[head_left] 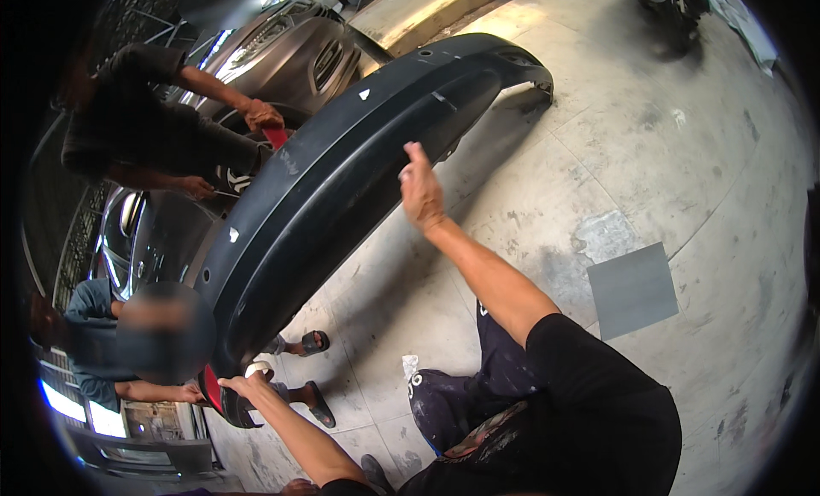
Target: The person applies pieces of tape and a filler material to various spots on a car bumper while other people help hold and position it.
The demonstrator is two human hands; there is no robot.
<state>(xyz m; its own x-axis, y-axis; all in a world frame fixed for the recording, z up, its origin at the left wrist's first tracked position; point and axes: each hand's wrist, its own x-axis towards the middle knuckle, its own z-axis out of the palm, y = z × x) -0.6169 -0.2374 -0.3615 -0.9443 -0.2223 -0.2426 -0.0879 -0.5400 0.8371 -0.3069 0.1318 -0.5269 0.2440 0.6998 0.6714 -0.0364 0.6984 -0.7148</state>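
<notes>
A long dark car bumper (290, 201) slants across the view, from the lower left to the upper middle. My left hand (243, 383) grips its near lower end, thumb beside a red patch (212, 388). A white ring that looks like a roll of tape (260, 370) sits at this hand; how it is held is partly hidden. My right hand (422, 191) is raised at the bumper's lower right side, with at least one finger stretched out. Whether it touches the bumper I cannot tell. Small white patches (233, 234) mark the bumper's upper face.
Across the bumper, one co-worker's hand (263, 116) holds something red near its edge. Another person's hand (193, 393) is at the near end. Behind them stands a grey car (299, 56). A grey square sheet (633, 291) lies on the tiled floor (547, 197) at right.
</notes>
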